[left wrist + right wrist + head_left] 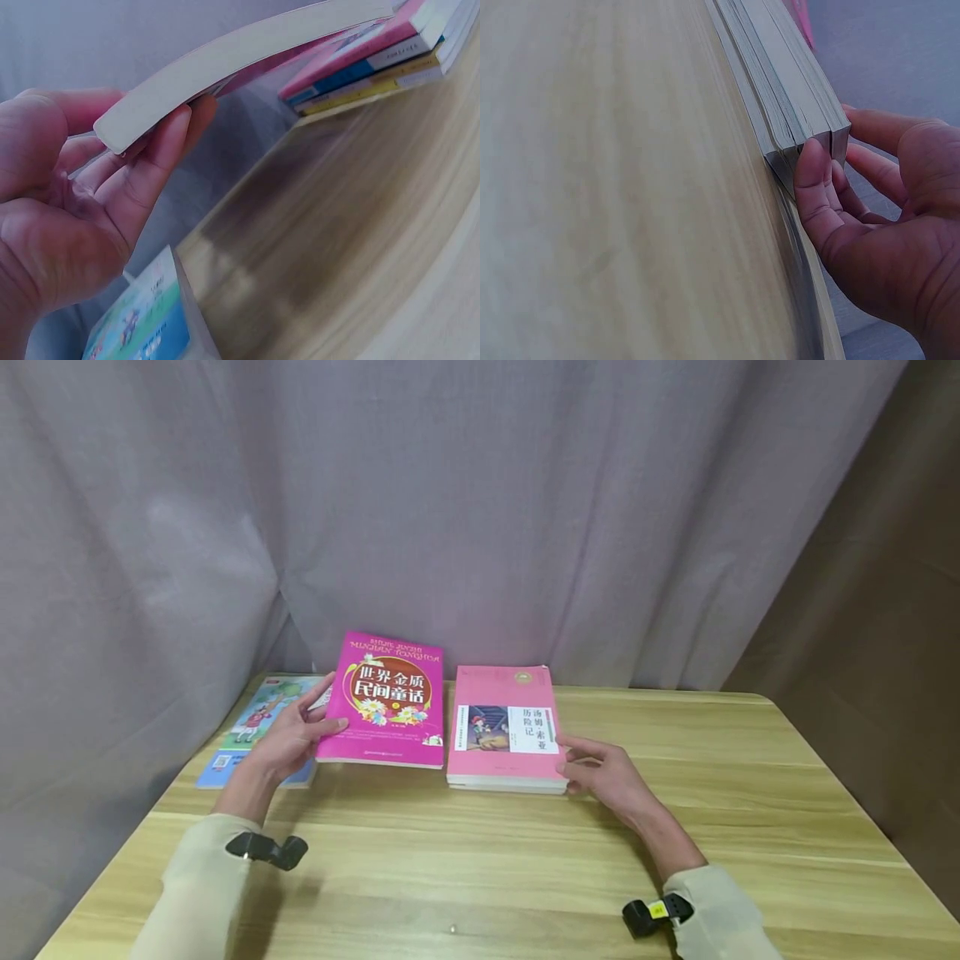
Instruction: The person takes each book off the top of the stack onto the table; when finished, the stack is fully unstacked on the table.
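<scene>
My left hand point(288, 739) holds a magenta paperback point(386, 739) by its left edge, thumb on the front cover and fingers beneath. In the left wrist view this book point(225, 64) is raised above the table and bows slightly. To its right lies a stack of books topped by a pink paperback point(502, 681). My right hand point(607, 772) is at the stack's right side near the front corner. In the right wrist view its curled fingers point(815, 165) grip the page edges of the stacked books point(780, 75), with one fingertip at the top book's corner.
A blue and green picture-covered book point(251, 722) lies on the wooden table point(420, 868) at the left, partly behind my left hand. Grey curtains point(465, 510) hang along the table's back edge. Yellow and blue spines point(360, 94) show lower in the stack.
</scene>
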Demonstrator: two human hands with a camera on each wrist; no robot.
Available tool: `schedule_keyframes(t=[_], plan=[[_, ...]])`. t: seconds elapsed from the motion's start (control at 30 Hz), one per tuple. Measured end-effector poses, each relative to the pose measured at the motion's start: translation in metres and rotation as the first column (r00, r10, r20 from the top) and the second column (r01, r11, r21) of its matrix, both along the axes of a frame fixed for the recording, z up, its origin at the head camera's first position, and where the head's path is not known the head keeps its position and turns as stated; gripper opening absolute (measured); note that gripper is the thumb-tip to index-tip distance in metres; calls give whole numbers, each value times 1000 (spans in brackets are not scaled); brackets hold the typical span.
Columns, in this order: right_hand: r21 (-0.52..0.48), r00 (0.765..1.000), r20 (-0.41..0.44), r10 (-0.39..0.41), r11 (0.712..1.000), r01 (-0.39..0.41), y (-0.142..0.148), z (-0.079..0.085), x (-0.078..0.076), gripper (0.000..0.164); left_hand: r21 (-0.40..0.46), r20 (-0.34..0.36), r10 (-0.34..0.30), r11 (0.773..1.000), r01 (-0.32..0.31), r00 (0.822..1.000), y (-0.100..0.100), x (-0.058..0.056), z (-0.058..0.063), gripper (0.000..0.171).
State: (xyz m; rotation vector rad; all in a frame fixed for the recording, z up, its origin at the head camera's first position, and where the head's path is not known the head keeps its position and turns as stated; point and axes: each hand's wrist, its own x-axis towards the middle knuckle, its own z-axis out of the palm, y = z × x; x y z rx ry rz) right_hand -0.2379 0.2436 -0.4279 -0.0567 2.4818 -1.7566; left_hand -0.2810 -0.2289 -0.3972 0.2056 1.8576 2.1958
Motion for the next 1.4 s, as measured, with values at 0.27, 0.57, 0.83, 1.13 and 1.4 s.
schedule_keyframes(t=[0.27,0.57,0.83,1.13,1.4], plan=[[-23,1000,1,2,1000,-2,0,1,1,58,-41,43,-12,999,14,999,-6,-4,-12,90],[-20,1000,7,-2,1000,2,-3,4,4,58,-138,68,-14,990,23,998,-6,-11,-29,88],[-24,1000,2,2,1000,-2,-3,5,4,58,-272,36,-24,962,33,999,1,-19,-33,89],[-10,1000,0,3,1000,-3,-4,1,2,57,-516,27,33,856,-14,999,11,-22,-29,88],[-6,1000,-2,-2,1000,2,-2,2,3,56,-671,-65,40,738,-74,997,13,-23,-25,82]])
